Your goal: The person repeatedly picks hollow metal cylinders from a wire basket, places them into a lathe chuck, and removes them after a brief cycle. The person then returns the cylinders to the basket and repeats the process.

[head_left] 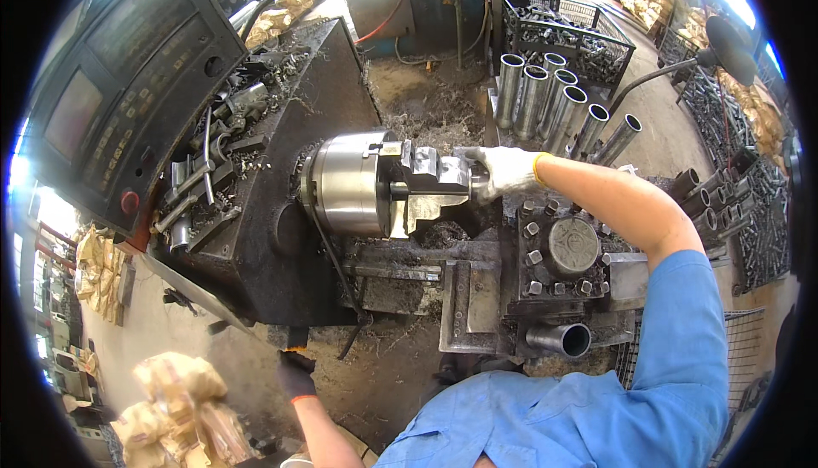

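Note:
My right hand (pixel 506 171), in a white glove, reaches across the lathe. Its fingers and thumb close around the outer end of a short metal workpiece (pixel 479 185) at the chuck jaws (pixel 436 170). Behind these jaws is the round, shiny lathe chuck (pixel 351 184). Down at the left, my left hand (pixel 296 376) wears a dark glove and looks closed beside a dark block under the headstock (pixel 294 337). The glove hides whatever its fingers hold. Right of the chuck stands the square tool post (pixel 569 251) with several bolts.
Several steel tubes (pixel 562 114) stand upright behind the tool post. One short tube (pixel 558 339) lies on the carriage. Tools and a bent rod (pixel 207 157) cover the headstock top beside the control panel (pixel 128 84). A mesh bin (pixel 567 29) holds metal pieces. Sacks (pixel 183 408) lie lower left.

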The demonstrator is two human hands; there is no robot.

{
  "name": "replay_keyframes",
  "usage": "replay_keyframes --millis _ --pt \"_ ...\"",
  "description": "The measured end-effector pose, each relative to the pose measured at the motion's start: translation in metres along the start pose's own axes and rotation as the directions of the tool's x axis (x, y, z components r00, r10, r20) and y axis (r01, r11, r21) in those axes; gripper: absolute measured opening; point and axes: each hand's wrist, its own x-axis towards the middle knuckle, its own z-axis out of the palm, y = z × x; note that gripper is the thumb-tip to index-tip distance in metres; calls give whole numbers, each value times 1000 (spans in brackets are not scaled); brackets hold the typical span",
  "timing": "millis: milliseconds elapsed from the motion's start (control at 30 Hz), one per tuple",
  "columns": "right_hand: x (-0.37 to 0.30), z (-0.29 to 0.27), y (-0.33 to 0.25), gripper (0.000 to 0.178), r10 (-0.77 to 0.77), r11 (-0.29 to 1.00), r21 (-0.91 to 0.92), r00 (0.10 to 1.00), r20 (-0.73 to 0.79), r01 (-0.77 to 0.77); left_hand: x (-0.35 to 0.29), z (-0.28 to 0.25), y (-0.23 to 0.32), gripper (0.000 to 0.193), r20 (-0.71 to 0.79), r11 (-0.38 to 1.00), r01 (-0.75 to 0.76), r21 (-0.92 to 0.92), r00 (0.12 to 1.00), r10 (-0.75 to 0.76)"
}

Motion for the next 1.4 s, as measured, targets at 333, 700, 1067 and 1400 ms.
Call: replay_keyframes --millis 333,700,1067,1400 --pt "-230 -6 -62 44 339 931 342 643 -687 -126 -32 3 49 51 -204 665 -472 579 706 679" --pt "-354 168 -31 28 542 829 553 357 -761 -82 -15 213 396 73 352 -199 -327 924 523 776" --pt "-390 203 -41 27 557 825 515 489 -671 -233 -119 181 258 50 476 -239 -935 263 -90 875" --pt "-335 194 -22 83 306 890 454 800 -516 -47 -294 5 -101 43 571 422 -446 789 786 -237"
